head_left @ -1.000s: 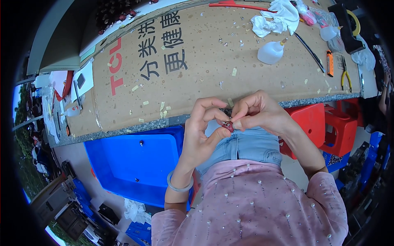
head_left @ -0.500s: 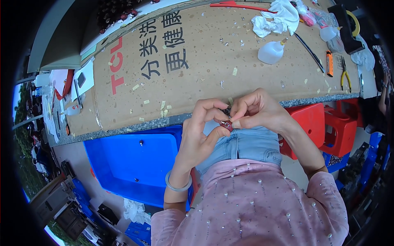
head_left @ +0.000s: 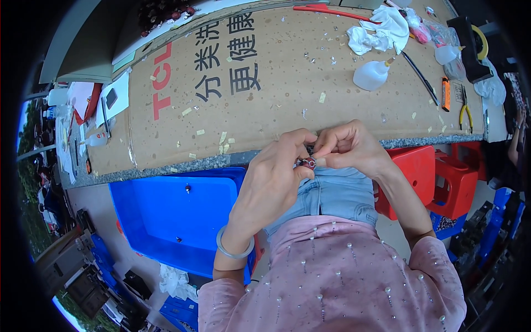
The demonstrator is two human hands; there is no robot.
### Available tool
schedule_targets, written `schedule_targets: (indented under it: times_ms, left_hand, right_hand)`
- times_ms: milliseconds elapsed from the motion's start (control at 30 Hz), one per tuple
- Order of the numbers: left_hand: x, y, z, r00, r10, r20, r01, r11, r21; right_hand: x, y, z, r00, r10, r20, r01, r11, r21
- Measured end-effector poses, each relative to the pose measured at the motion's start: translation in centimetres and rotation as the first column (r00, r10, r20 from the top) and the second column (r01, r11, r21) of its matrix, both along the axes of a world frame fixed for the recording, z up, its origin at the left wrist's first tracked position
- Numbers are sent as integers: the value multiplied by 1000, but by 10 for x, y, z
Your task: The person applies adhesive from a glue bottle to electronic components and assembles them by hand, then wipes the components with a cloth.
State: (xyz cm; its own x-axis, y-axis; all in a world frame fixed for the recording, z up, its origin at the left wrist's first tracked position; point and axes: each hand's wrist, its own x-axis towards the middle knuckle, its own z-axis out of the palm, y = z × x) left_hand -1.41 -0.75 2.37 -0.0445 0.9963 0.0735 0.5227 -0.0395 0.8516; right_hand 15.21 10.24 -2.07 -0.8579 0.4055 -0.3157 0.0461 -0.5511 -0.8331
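Dark red, the bead (head_left: pixel 305 164) sat mid-frame, gripped by the left hand (head_left: pixel 271 176), which had just rolled knuckles-up, seemingly turning the ring (head_left: pixel 311 162) toward the pinching right hand (head_left: pixel 353 148).

White cloth (head_left: pixel 394 27) near translucent bottle (head_left: pixel 371 76), yellow-handled pliers (head_left: pixel 464 104) on cardboard (head_left: pixel 157 135)

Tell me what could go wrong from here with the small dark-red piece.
The left hand and right hand have the small dark-red piece only in their fingers, so it might slip. It appears nearer the person than the cardboard, so a drop could miss that and hit the jeans.
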Motion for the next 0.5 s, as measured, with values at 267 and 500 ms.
schedule_targets:
  times_ms: [267,500]
  left_hand:
    - [0,0,-4,1000,2,14,-2,1000,-18]
    - [-1,-1,-4,999,6,-32,-7,1000,-6]
  right_hand:
    - [-1,1,2,1000,10,14,-10,1000,-9]
    - [-2,1,4,1000,5,21,-5,1000,13]
